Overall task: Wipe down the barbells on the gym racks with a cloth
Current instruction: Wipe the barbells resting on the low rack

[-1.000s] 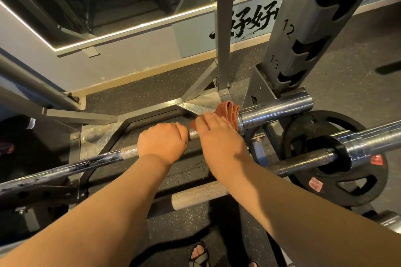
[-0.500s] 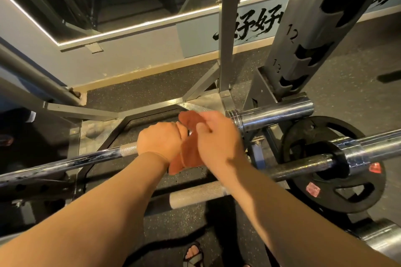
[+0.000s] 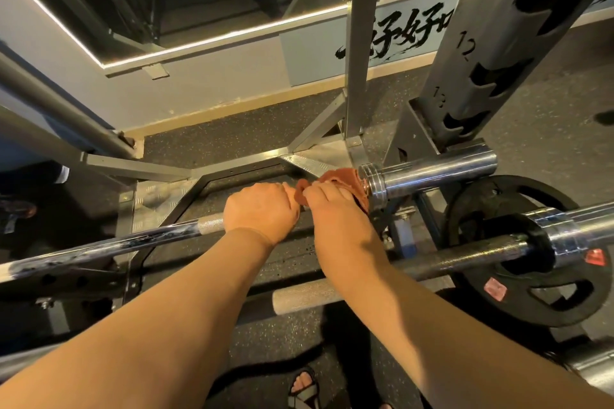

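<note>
A steel barbell point(image 3: 109, 251) lies across the rack from lower left to its chrome sleeve point(image 3: 435, 169) at right. My left hand point(image 3: 260, 211) grips the bar's shaft in a fist. Right beside it, my right hand point(image 3: 335, 209) holds a rust-red cloth point(image 3: 345, 178) wrapped over the shaft, pressed up against the sleeve's collar. The part of the shaft under both hands is hidden.
A second barbell point(image 3: 465, 257) with a black weight plate point(image 3: 531, 282) sits lower at right. A numbered rack upright point(image 3: 498, 43) rises behind the sleeve, a thinner post point(image 3: 357, 43) beside it. The rack's floor frame point(image 3: 133, 169), a mirror wall and my sandalled foot point(image 3: 304, 388) are below.
The cloth hung loose off the bar half a second ago; my right hand has moved right and pressed it back over the shaft at the collar. My left hand kept its grip.
</note>
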{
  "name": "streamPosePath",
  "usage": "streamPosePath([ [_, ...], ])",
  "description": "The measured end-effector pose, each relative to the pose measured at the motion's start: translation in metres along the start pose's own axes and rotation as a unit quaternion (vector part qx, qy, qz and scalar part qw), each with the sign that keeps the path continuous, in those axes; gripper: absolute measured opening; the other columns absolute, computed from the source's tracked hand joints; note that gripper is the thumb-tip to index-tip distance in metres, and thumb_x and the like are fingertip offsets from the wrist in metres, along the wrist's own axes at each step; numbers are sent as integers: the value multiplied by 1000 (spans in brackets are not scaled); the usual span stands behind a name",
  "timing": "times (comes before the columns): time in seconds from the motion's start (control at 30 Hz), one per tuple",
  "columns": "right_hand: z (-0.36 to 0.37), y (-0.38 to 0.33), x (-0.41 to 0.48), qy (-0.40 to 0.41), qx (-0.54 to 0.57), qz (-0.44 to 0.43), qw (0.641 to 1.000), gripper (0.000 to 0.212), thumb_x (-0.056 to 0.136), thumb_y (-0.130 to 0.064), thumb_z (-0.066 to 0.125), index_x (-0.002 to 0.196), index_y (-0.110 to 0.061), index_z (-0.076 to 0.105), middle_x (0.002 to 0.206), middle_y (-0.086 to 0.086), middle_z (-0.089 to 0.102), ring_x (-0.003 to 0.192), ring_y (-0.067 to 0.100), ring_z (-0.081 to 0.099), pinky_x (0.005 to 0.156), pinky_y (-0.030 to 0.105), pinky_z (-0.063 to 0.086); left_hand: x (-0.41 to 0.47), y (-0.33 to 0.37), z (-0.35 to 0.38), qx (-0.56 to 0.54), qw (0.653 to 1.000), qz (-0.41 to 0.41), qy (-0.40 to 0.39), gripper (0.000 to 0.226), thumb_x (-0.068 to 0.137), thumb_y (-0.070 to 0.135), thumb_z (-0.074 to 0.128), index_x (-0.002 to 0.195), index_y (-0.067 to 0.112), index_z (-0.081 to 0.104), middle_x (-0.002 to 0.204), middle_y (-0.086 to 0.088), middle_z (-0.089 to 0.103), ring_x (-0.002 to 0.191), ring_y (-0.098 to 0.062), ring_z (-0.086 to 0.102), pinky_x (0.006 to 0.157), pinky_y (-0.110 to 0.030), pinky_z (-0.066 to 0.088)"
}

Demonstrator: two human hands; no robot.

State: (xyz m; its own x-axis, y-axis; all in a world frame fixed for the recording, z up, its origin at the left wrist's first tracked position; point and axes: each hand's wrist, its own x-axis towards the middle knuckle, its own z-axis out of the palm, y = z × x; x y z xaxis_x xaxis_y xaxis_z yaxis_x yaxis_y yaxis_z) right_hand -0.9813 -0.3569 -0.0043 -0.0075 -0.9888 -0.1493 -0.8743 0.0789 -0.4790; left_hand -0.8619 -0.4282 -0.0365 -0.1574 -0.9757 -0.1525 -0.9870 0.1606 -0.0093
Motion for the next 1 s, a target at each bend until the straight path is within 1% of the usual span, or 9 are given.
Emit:
streamPosePath([
  [0.13,-24,22,-15,-45,79,-7,996,35,103,-6,43,136,-16,50,114,-2,55,104,16,54,98,31,47,-2,2,-5,2,1000,10,8,49,104,39,26,71,21,59,71,1,58,66,-22,53,65,-34,39],
  [0.27,-50,38,-19,77,232,66,967,28,109,-24,41,130,-13,55,100,5,63,74,2,59,61,8,43,-3,1,-8,3,1000,25,1,48,104,37,25,69,22,54,65,1,55,61,-18,54,64,-34,47],
  [0.33,-52,34,-8,118,185,58,974,39,101,-34,46,130,-10,56,110,16,64,85,8,64,64,7,43,-3,1,-9,-5,1000,25,0,49,104,38,26,68,21,54,64,1,55,61,-19,56,66,-34,51],
  [0.4,-35,30,1,105,98,41,989,49,92,-32,52,135,-7,55,133,29,51,117,40,54,73,16,43,-2,1,-7,-4,1000,24,2,50,104,38,26,66,20,54,62,1,53,63,-22,57,68,-34,51],
  [0.47,-10,14,0,37,122,28,991,44,97,-14,49,140,-13,53,146,18,47,133,35,45,96,25,42,-1,1,-5,-3,1000,21,5,50,103,38,27,68,18,57,64,2,53,66,-24,58,65,-34,45],
  [0.57,4,-12,-8,11,81,13,997,52,102,-4,42,152,-16,37,161,4,32,152,20,22,121,29,21,0,-1,-4,9,999,30,-2,50,105,39,25,80,22,65,78,1,64,75,-26,62,66,-33,38],
  [0.77,-21,27,-7,-1,25,9,1000,52,100,-5,49,150,-15,35,151,5,38,135,17,37,109,25,34,0,0,-2,1,1000,24,15,51,103,38,25,66,19,55,65,1,55,59,-20,51,61,-33,39],
  [0.87,-11,3,-6,40,13,57,998,52,102,-7,45,152,-14,31,158,6,31,145,20,25,120,29,21,-1,0,-2,-5,999,28,18,52,103,37,26,68,17,59,67,2,56,62,-21,54,60,-32,37],
  [1.0,2,-16,-2,3,9,-12,1000,61,99,-5,49,155,-14,27,163,7,24,152,21,15,123,28,9,0,-1,-1,5,1000,24,1,50,104,40,24,79,23,64,74,4,52,72,-24,54,65,-32,34],
])
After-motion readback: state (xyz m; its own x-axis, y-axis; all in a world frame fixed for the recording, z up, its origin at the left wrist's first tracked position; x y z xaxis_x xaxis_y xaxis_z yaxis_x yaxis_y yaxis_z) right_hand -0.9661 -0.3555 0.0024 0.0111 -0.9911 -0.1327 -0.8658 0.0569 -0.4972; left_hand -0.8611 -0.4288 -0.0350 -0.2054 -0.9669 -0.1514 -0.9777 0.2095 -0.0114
